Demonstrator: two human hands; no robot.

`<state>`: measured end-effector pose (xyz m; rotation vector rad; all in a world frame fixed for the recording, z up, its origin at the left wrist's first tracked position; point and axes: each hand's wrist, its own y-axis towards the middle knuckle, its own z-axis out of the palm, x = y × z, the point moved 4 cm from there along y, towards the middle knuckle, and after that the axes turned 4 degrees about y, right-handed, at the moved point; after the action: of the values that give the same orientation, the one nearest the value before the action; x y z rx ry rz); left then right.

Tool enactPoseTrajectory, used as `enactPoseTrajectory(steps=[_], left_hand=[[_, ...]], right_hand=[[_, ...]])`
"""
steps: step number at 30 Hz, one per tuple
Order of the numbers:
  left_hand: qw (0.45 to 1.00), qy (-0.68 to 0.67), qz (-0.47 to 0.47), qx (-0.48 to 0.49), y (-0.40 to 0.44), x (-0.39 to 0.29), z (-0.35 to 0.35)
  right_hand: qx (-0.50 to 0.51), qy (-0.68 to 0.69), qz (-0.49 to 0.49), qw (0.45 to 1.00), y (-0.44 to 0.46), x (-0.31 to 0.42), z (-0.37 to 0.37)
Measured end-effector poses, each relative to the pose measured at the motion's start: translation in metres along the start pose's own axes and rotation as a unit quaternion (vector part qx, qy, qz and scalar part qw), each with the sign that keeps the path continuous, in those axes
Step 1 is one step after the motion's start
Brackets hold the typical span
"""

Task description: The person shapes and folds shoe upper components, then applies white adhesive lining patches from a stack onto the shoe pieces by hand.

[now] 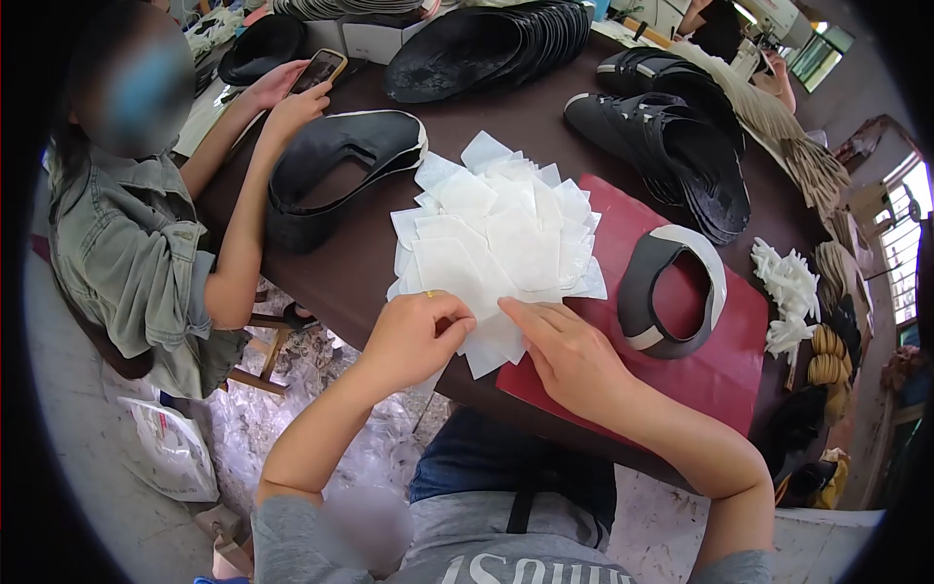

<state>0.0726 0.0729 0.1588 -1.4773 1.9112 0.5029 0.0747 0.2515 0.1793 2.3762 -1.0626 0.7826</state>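
A loose heap of thin white sheets [486,224], cut into small pieces, lies in front of me on the table. My left hand [418,336] is at the heap's near left edge, its thumb and index finger pinched together; whether a sheet is between them is hard to make out. My right hand [574,355] rests on the near right part of the heap with its fingers stretched out, touching the top sheets. Right of it, a black and white shoe upper [642,302] lies on a red board [725,375].
A person [136,224] sits at the left, holding a phone [319,71]. Another black shoe upper [292,209] lies near that person's arm. Stacked black uppers [486,49] stand at the back, more uppers [671,136] at the back right. White strips [783,292] lie at the right edge.
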Motion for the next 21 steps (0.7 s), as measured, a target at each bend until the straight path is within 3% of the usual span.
enactPoseTrajectory(steps=[4, 6, 7, 9, 14, 17, 19, 21], left_hand=[[0.993, -0.058, -0.015, -0.104, 0.000, 0.019, 0.000], [0.965, -0.207, -0.139, -0.088, -0.005, 0.037, -0.011], [0.965, -0.204, -0.139, -0.088, -0.007, 0.043, -0.016], [0.925, -0.326, -0.128, -0.146, -0.011, 0.057, -0.024], [0.873, -0.389, -0.137, -0.261, -0.011, 0.075, -0.044], [0.872, -0.400, -0.137, -0.247, -0.012, 0.056, -0.046], [0.889, -0.412, -0.161, -0.117, -0.011, 0.040, -0.026], [0.902, -0.391, -0.160, -0.090, -0.009, 0.043, -0.020]], right_hand=[[-0.011, -0.171, -0.112, 0.979, -0.006, 0.006, 0.007], [-0.001, -0.191, -0.114, 0.975, -0.009, 0.007, 0.006], [0.010, -0.214, -0.118, 0.970, -0.009, 0.009, 0.005], [0.033, -0.256, -0.130, 0.957, -0.008, 0.010, 0.006], [0.047, -0.219, -0.110, 0.968, -0.006, 0.005, 0.011], [-0.011, -0.212, -0.116, 0.970, 0.008, 0.014, 0.004], [-0.069, -0.204, -0.109, 0.970, 0.017, 0.023, -0.004], [-0.109, -0.108, -0.208, 0.966, 0.028, 0.045, -0.005]])
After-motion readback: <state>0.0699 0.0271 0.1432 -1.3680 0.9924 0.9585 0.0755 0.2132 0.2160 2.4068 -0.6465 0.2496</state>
